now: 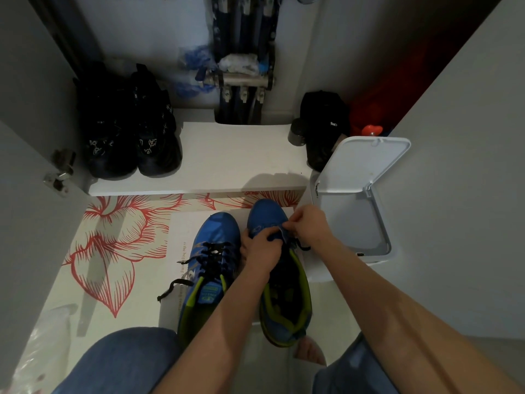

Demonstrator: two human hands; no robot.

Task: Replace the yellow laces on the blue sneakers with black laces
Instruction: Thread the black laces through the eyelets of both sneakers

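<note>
Two blue sneakers with green lining stand side by side on the floor, toes pointing away from me. The left sneaker (pixel 211 268) carries a black lace (pixel 211 258) threaded through its eyelets, its loose ends trailing to the left. My left hand (pixel 262 250) grips the front of the right sneaker (pixel 284 282) by its tongue and eyelet area. My right hand (pixel 308 224) pinches a black lace end at that sneaker's front eyelets; a short piece of this black lace (pixel 301 246) shows under the hand. No yellow lace is in view.
A white bin (pixel 355 217) with its lid up stands right of the sneakers. A low white shelf (pixel 227 157) ahead holds a pair of black shoes (pixel 127 132) on the left and a black bag (pixel 324 126) on the right. A red-flowered mat (pixel 113 245) covers the floor.
</note>
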